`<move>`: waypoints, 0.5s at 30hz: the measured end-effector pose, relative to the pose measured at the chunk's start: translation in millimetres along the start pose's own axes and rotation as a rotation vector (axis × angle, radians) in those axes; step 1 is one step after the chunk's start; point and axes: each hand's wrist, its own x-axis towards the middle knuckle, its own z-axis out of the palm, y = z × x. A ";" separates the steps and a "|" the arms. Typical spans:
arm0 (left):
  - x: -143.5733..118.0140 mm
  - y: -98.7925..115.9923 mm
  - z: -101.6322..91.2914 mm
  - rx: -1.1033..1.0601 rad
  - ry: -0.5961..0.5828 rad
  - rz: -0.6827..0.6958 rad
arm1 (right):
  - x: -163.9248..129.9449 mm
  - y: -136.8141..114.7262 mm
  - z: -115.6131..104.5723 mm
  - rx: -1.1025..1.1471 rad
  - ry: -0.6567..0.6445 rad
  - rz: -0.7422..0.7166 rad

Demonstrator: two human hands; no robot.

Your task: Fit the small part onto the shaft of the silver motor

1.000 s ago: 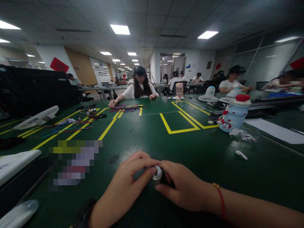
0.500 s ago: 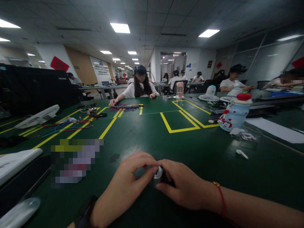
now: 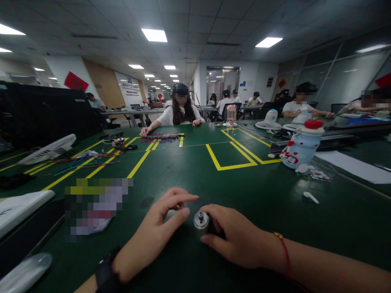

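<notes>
- 1 small metal cylinder (image 3: 200, 221) is stood upright on the green table (image 3: 262, 195), its long axis vertical, a stub seen on top.
- It is gripped by the right hand (image 3: 236, 238), thumb and fingers closed around its right side.
- The left hand (image 3: 155, 234) is held just left of it, fingers loosely spread, not touching.
- 2 hands, 1 cylinder are counted; the right is nearer.

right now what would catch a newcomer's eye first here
Nearest the camera, the right hand holds a small silver cylinder on the green table, with the left hand beside it. Farther off, yellow tape lines box the middle, and a snowman-shaped bottle stands at right.
</notes>
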 end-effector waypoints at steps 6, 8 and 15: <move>12.3 -35.3 -14.8 -0.201 0.104 -0.328 | -1.8 0.2 -2.6 0.017 -0.009 0.030; 13.4 -44.8 -17.4 -0.318 0.161 -0.357 | -1.9 1.0 -2.7 0.021 -0.014 0.029; 11.4 -45.5 -15.7 -0.241 0.113 -0.359 | -2.4 0.9 -2.0 0.037 -0.005 0.033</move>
